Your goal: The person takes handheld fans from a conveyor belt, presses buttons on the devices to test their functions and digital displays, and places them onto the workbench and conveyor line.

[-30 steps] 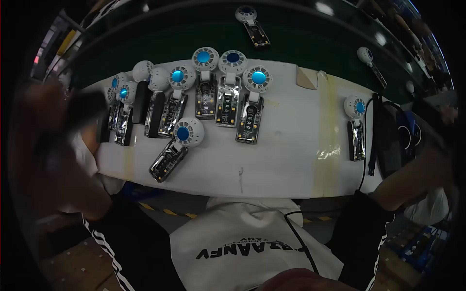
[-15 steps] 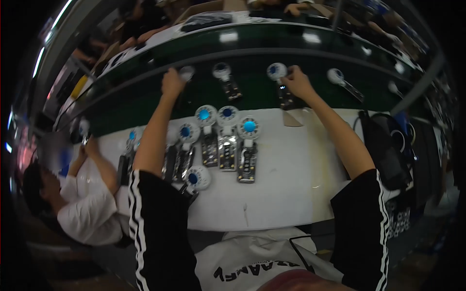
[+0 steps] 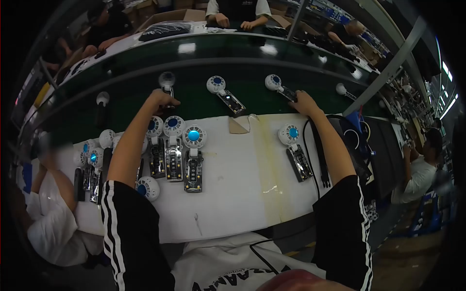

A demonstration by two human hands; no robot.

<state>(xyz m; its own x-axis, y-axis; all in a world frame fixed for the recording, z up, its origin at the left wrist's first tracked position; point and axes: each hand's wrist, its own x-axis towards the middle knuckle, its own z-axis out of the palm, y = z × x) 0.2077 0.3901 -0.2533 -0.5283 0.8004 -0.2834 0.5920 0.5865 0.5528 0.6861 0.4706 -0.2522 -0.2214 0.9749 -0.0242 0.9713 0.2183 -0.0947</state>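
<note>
My left hand (image 3: pixel 161 99) is closed around the handle of a handheld fan (image 3: pixel 167 80) with a pale round head, on the dark green belt (image 3: pixel 141 104). To the right, my right hand (image 3: pixel 304 103) has its fingers on the handle end of another fan (image 3: pixel 274 81), white-headed with a blue centre. Between the hands lies a fan with a lit display (image 3: pixel 228 98), its circuit board showing, untouched. On the white table, several fans (image 3: pixel 193 137) stand near my left forearm, partly hidden by it. One more fan (image 3: pixel 292 133) lies beside my right forearm.
Other fans (image 3: pixel 102 99) lie along the belt at far left and far right (image 3: pixel 342 89). Black cables and a dark bag (image 3: pixel 347 145) sit right of my arm. A metal post (image 3: pixel 383 63) slants across the right. Co-workers sit left (image 3: pixel 53 213), right (image 3: pixel 422 169) and opposite (image 3: pixel 238 12).
The view has turned right, so the table things appear further left. My right hand has left the lit-display fan for the one to its right. My left hand has also shifted to another fan.
</note>
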